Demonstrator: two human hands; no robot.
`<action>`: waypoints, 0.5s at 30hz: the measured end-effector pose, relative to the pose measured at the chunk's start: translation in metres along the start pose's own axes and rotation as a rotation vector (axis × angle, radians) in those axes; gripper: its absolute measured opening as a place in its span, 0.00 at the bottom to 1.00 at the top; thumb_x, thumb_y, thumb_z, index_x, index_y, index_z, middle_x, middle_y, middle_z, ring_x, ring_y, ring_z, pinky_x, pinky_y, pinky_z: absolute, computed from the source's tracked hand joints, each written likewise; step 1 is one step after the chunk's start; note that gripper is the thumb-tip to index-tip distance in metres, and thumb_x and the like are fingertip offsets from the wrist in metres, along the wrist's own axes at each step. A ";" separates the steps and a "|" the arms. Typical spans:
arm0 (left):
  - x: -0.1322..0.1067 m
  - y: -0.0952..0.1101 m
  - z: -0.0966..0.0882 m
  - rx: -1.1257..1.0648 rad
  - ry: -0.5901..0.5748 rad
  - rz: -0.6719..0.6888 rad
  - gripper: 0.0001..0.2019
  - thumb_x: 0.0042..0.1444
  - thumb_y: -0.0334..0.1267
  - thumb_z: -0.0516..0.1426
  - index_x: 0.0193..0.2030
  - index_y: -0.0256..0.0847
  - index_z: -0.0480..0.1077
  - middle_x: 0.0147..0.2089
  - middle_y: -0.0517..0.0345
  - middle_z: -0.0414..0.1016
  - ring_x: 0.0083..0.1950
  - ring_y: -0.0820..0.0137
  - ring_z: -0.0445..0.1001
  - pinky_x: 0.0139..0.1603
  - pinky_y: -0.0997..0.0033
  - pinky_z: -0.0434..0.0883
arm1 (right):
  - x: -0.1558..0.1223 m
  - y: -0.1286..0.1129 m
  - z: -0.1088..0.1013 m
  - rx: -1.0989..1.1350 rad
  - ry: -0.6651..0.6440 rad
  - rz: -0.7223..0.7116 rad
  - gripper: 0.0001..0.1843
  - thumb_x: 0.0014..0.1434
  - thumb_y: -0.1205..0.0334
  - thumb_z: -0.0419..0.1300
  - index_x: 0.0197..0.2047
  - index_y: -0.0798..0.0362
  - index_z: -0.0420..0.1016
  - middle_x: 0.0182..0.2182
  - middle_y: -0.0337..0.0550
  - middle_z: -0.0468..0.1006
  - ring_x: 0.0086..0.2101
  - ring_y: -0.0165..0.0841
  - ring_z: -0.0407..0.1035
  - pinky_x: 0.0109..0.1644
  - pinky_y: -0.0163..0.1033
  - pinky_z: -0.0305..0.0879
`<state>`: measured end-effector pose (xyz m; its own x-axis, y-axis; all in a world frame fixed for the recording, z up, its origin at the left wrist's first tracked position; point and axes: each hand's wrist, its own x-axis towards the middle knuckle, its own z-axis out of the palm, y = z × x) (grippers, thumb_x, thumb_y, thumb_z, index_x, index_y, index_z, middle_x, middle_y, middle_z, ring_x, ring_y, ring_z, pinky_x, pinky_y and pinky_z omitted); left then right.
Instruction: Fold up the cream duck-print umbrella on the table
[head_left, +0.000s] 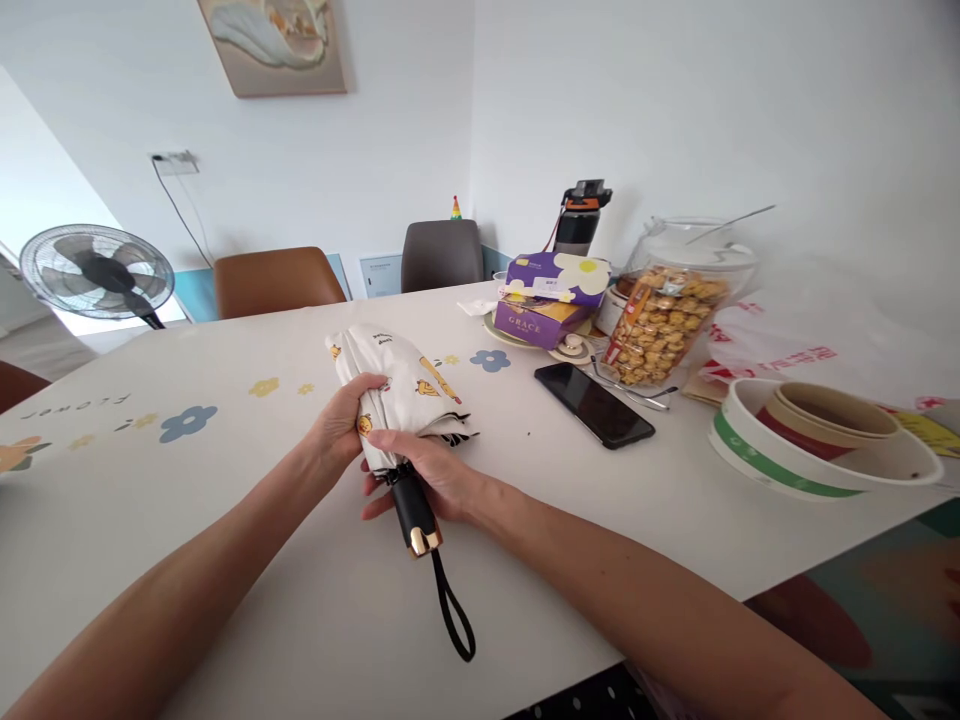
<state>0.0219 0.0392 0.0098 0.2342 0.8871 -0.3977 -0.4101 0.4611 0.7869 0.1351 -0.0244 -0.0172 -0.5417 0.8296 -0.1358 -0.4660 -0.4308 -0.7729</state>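
Note:
A folded white umbrella (pixel 401 375) with small yellow cartoon figures is held above the table, its canopy end pointing away from me. My left hand (pixel 346 418) grips the canopy from the left, thumb on top. Lower down, near the handle, my right hand (pixel 439 475) wraps round it from the right with its thumb across the fabric; some fingers show beneath. The black handle (pixel 412 508) with a gold-coloured end points toward me, and a black wrist strap (pixel 455 615) hangs from it. Loose fabric folds stick out on the right.
On the white flower-print tablecloth (pixel 247 580) lie a black phone (pixel 595 403) and glasses (pixel 637 395). Further right stand a snack jar (pixel 664 320), paper bowls (pixel 795 470) and a plastic bag (pixel 787 340). Purple boxes (pixel 536 322) and a bottle (pixel 579 220) are behind; a fan (pixel 101 272) stands left.

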 end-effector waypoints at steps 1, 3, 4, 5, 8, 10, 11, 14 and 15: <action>-0.003 0.002 0.001 0.016 -0.028 -0.009 0.20 0.45 0.37 0.58 0.45 0.31 0.70 0.33 0.46 0.77 0.36 0.56 0.77 0.39 0.57 0.75 | -0.002 -0.001 0.002 0.022 -0.018 -0.021 0.17 0.49 0.57 0.63 0.40 0.57 0.67 0.31 0.43 0.69 0.30 0.34 0.70 0.31 0.47 0.74; -0.008 0.005 0.002 0.055 -0.113 -0.035 0.20 0.45 0.40 0.58 0.45 0.31 0.70 0.34 0.45 0.77 0.36 0.55 0.76 0.39 0.57 0.74 | -0.005 -0.001 0.006 0.019 -0.030 -0.020 0.17 0.50 0.59 0.62 0.42 0.57 0.66 0.31 0.43 0.71 0.30 0.35 0.71 0.29 0.43 0.73; -0.009 0.007 0.002 0.070 -0.155 -0.029 0.21 0.45 0.41 0.58 0.45 0.31 0.70 0.35 0.45 0.77 0.37 0.55 0.76 0.40 0.58 0.74 | -0.006 -0.001 0.007 -0.007 -0.030 0.007 0.16 0.50 0.60 0.61 0.41 0.57 0.66 0.27 0.42 0.71 0.26 0.34 0.71 0.26 0.39 0.71; -0.009 0.008 0.002 0.087 -0.188 -0.010 0.20 0.46 0.41 0.58 0.45 0.31 0.70 0.35 0.45 0.77 0.38 0.56 0.76 0.41 0.58 0.74 | -0.007 -0.001 0.008 -0.039 -0.024 0.038 0.14 0.51 0.60 0.60 0.40 0.57 0.66 0.24 0.40 0.71 0.22 0.32 0.69 0.22 0.36 0.69; -0.003 0.008 -0.004 0.201 -0.160 0.087 0.19 0.45 0.42 0.60 0.42 0.31 0.71 0.35 0.45 0.77 0.38 0.57 0.76 0.40 0.60 0.74 | -0.006 -0.002 0.006 -0.051 0.048 0.048 0.10 0.52 0.60 0.59 0.35 0.58 0.67 0.20 0.38 0.68 0.15 0.25 0.61 0.15 0.30 0.60; 0.006 0.007 -0.012 0.398 -0.020 0.183 0.18 0.44 0.42 0.61 0.39 0.31 0.71 0.35 0.44 0.76 0.38 0.58 0.75 0.38 0.61 0.73 | -0.003 -0.003 0.004 0.033 0.146 0.027 0.06 0.51 0.64 0.59 0.31 0.57 0.66 0.23 0.37 0.67 0.15 0.22 0.59 0.15 0.29 0.58; 0.011 0.007 -0.016 0.505 0.071 0.240 0.17 0.43 0.41 0.61 0.38 0.31 0.70 0.36 0.43 0.76 0.39 0.58 0.75 0.39 0.62 0.73 | -0.001 -0.002 0.003 0.077 0.194 0.038 0.05 0.51 0.65 0.58 0.29 0.57 0.64 0.23 0.37 0.66 0.16 0.21 0.59 0.15 0.28 0.58; 0.016 0.009 -0.025 0.715 0.339 0.465 0.20 0.43 0.39 0.61 0.43 0.34 0.67 0.47 0.43 0.72 0.49 0.60 0.70 0.48 0.62 0.68 | 0.005 -0.001 -0.002 0.145 0.236 0.103 0.04 0.51 0.68 0.57 0.28 0.57 0.63 0.23 0.36 0.64 0.16 0.21 0.58 0.15 0.28 0.58; 0.016 0.011 -0.025 0.768 0.388 0.548 0.20 0.44 0.39 0.60 0.46 0.36 0.66 0.51 0.45 0.70 0.53 0.62 0.68 0.51 0.62 0.66 | 0.006 0.000 -0.003 0.153 0.224 0.118 0.04 0.51 0.68 0.57 0.28 0.57 0.63 0.23 0.36 0.64 0.16 0.21 0.58 0.15 0.28 0.58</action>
<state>-0.0007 0.0585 0.0003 -0.1731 0.9808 0.0899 0.3334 -0.0275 0.9424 0.1337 -0.0181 -0.0203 -0.4386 0.8210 -0.3655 -0.5181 -0.5633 -0.6436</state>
